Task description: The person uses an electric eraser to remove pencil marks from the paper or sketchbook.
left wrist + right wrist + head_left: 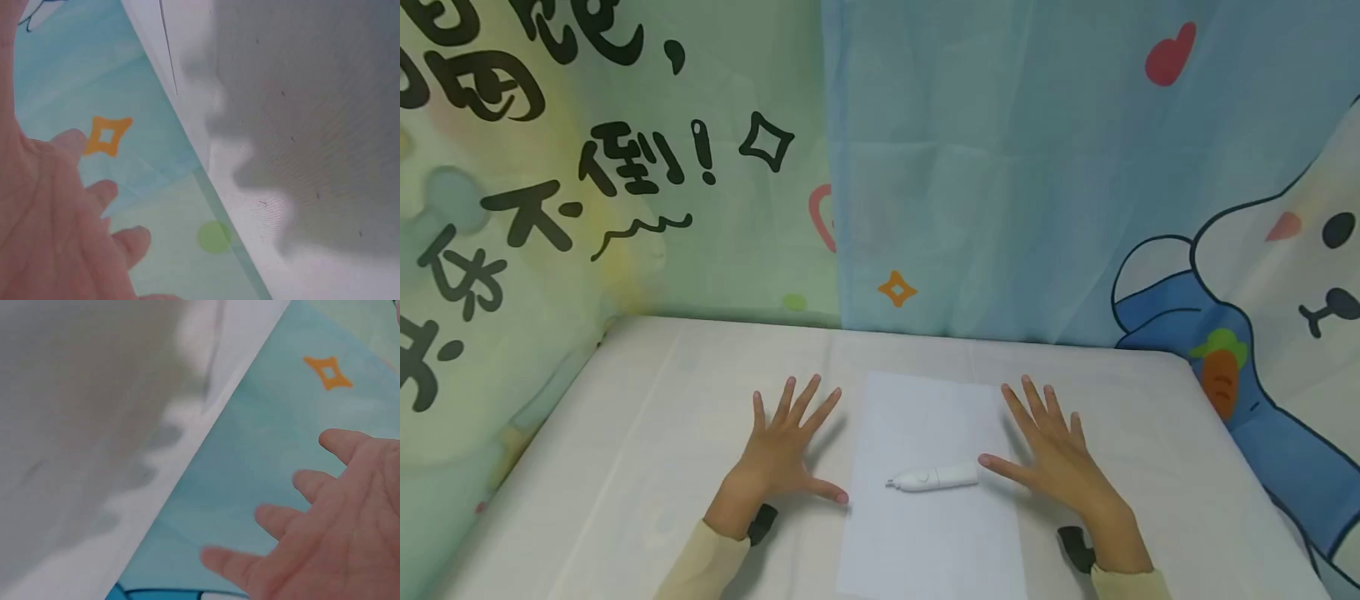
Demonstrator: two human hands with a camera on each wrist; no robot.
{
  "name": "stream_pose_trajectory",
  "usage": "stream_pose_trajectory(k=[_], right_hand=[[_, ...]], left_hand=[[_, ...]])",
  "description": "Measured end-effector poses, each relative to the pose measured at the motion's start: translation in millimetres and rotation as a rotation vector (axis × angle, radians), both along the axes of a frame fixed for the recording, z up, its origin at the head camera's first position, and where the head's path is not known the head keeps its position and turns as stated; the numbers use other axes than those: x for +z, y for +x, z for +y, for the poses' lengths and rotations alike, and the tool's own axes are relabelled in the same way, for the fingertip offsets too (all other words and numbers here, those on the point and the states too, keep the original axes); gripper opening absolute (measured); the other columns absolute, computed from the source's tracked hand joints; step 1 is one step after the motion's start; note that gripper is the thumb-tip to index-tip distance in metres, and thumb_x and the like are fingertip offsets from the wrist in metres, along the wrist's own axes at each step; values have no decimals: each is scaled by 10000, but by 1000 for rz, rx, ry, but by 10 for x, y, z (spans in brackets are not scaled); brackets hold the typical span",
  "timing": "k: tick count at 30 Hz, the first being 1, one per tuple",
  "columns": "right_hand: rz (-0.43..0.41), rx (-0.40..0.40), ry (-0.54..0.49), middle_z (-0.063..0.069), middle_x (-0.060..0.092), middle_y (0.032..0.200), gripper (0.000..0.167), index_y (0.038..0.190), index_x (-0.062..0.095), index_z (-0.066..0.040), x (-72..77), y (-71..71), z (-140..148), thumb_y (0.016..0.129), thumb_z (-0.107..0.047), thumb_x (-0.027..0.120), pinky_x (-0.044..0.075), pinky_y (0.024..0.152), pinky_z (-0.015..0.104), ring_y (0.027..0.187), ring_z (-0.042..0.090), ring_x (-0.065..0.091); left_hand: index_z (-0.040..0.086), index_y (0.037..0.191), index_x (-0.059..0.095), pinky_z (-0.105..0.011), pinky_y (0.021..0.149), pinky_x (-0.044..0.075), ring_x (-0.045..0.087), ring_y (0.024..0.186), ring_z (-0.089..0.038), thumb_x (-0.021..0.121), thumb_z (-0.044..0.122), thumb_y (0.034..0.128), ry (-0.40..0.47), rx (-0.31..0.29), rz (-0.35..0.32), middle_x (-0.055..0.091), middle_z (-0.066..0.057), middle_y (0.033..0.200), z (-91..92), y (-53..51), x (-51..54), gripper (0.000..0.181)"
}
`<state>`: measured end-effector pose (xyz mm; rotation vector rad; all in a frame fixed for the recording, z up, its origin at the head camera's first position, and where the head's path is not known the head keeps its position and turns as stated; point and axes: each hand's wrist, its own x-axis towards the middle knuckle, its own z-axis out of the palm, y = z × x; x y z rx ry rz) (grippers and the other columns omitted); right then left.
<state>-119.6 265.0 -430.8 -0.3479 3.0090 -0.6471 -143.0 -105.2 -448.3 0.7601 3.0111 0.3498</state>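
A white pen-shaped device (934,478) lies across a white sheet of paper (925,546) in the head view, its narrow tip pointing left. To the left of the sheet, the left hand (781,454) is spread with straight fingers, its thumb by the paper's left edge; it holds nothing. The right hand (1058,462) is spread too, empty, with its thumb close to the blunt end of the device. Each wrist view shows a bare palm, the left hand (62,219) and the right hand (337,531), with fingers apart.
The paper lies on a white-covered table (647,450). Behind it hangs a printed curtain (1000,167) in blue and green, with lettering at the left and a cartoon animal at the right. A black band (1077,548) sits at the right wrist.
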Motion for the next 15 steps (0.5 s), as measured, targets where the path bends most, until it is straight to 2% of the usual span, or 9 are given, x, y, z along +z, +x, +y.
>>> stream_pose_trajectory(k=[3, 5, 8, 10, 13, 15], right_hand=[[6, 27, -34, 186, 95, 1625, 999, 1572, 147, -120, 43, -37, -69, 846, -550, 682, 101, 1079, 736, 1466, 471, 48], [15, 53, -51, 218, 226, 1586, 940, 1555, 208, -75, 61, -57, -115, 863, -487, 694, 187, 1090, 696, 1440, 479, 175], [25, 112, -101, 246, 429, 1468, 760, 1476, 377, -7, 64, -69, -190, 885, -349, 711, 323, 1057, 642, 1346, 476, 374], [21, 170, -148, 257, 535, 1355, 591, 1365, 516, 26, 48, -69, -242, 890, -267, 712, 390, 1012, 622, 1255, 468, 476], [-40, 238, -221, 197, 612, 1238, 425, 1208, 640, 17, 9, -57, -325, 887, -250, 717, 435, 972, 590, 1168, 414, 542], [-79, 274, -249, 150, 635, 1187, 389, 1147, 675, -8, -25, -43, -379, 874, -278, 731, 446, 945, 575, 1121, 376, 556]], left_hand=[[207, 1563, 220, -739, 1091, 40, 65, 1482, -429, 785, 724, 555, 69, -82, 39, 154, -110, 1628, 27, 9, 9, 1266], [185, 1534, 311, -712, 1111, 59, 91, 1484, -410, 787, 699, 578, 93, -159, 88, 229, -102, 1607, 59, 19, 14, 1185], [172, 1457, 455, -668, 1136, 108, 136, 1486, -373, 770, 675, 626, 72, -271, 150, 333, -73, 1564, 119, 50, 5, 1021], [181, 1405, 523, -651, 1138, 156, 184, 1481, -347, 750, 683, 642, 35, -321, 173, 382, -54, 1539, 159, 88, -3, 942], [191, 1387, 542, -628, 1136, 204, 236, 1469, -323, 741, 694, 643, -6, -353, 141, 413, -39, 1520, 215, 160, -21, 919], [186, 1395, 525, -627, 1128, 229, 265, 1459, -320, 747, 692, 634, -31, -364, 98, 420, -45, 1514, 247, 205, -46, 941]])
